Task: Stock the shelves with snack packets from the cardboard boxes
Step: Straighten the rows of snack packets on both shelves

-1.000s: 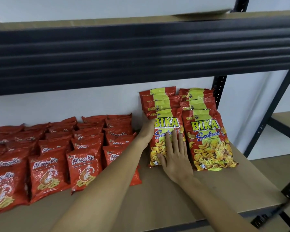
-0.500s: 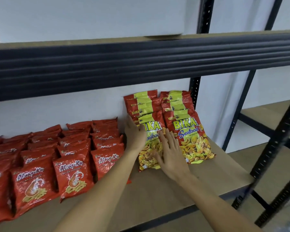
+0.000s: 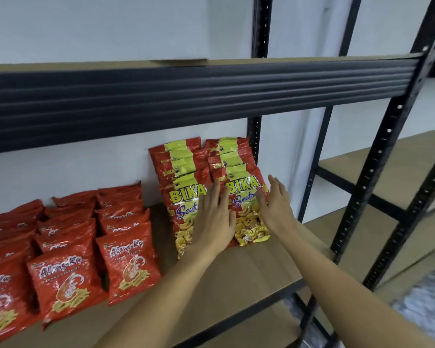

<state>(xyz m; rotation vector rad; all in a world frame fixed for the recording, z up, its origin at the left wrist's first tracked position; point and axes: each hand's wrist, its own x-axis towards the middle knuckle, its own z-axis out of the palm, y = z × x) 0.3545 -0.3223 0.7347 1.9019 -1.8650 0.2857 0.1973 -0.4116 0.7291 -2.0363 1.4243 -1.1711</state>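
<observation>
Two leaning rows of BIKA Seafood snack packets [image 3: 186, 172] stand on the wooden shelf board [image 3: 236, 272], at about 12 o'clock from the person's arms, their tops resting back toward the white wall [image 3: 73, 172]. The front packet of the left row [image 3: 183, 209] and the front packet of the right row [image 3: 246, 197] stand side by side, edges touching or nearly so.

The left hand [image 3: 212, 222] lies flat on the seam between the two front packets, fingers straight and close together, pointing to 12 o'clock. The right hand [image 3: 276, 204] presses the right edge of the right front packet from 3 o'clock, fingers straight and slightly spread, thumb lying on the packet face. Neither hand curls round anything.

At 9 o'clock from the BIKA rows, several rows of red Alang-Ku prawn cracker packets [image 3: 128, 257] lean in overlapping lines across the same board, apart from the BIKA rows by a narrow strip of bare wood.

Above, a dark ribbed shelf beam [image 3: 186, 96] crosses the view. At 3 o'clock stands a black perforated upright post [image 3: 377, 151], with further wooden shelves [image 3: 387, 172] beyond it.
</observation>
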